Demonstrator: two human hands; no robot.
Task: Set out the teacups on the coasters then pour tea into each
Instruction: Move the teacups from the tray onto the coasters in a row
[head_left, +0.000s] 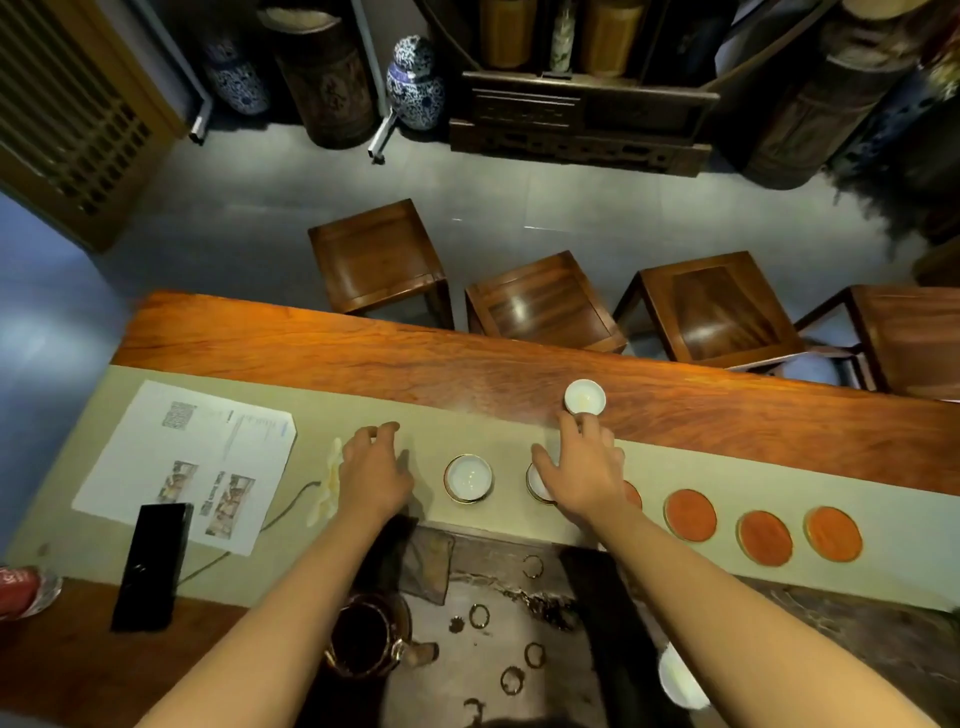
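A white teacup (468, 477) sits on a gold-rimmed coaster on the pale green runner (311, 395). A second teacup (535, 486) on a coaster is half hidden under my right hand (579, 467). That hand is spread, and its fingertips reach the near rim of a third teacup (585, 397), which stands on bare wood beyond the runner. My left hand (374, 467) hovers over the runner left of the cups, fingers apart, holding nothing that I can see. Three orange coasters (691, 514) (764, 538) (832, 534) lie bare to the right. A fourth coaster (634, 494) peeks out beside my right wrist. The dark tea pitcher (363, 644) stands on the tea tray.
Another white cup (680, 675) sits at the tray's right edge near my right forearm. A printed sheet (192, 457), a black box (153, 566) and a white ornament (330, 483) lie on the left. Several wooden stools (540, 301) stand beyond the table's far edge.
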